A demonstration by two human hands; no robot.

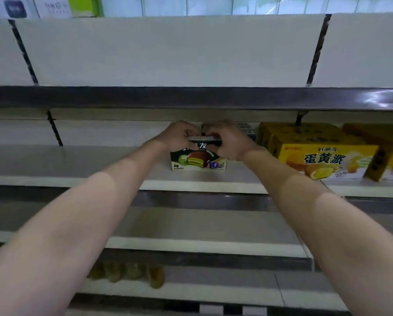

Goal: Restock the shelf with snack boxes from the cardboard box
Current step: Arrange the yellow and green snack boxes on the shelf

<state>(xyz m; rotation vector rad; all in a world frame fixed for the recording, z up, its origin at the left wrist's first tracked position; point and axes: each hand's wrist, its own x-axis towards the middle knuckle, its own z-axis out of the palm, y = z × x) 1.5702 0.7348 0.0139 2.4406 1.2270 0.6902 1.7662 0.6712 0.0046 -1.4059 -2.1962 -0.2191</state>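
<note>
Both arms reach forward into the middle shelf (65, 160). The left hand (176, 136) and the right hand (231, 142) meet over a dark snack box (199, 159), their fingers curled down onto its top edge from either side and gripping it; the hands cover most of the top, so the exact finger placement cannot be told. The box stands upright on the shelf board, its front showing a chocolate-coated pie with a green filling, set a little back from the pale front lip. Just behind the right hand, the tops of more dark boxes (245, 130) show, mostly hidden by the wrist. To the right, just beside that hand, stand yellow snack boxes (323, 159) with printed characters and a picture of a cake, several deep and running off the right edge. Above, the dark front rail of the upper shelf (191, 98) hangs low over the hands and shades the space they work in. Below lies a lower shelf (202, 224), and on the one beneath it, partly hidden by the left forearm, sit blurred brownish packets (131, 273).
</note>
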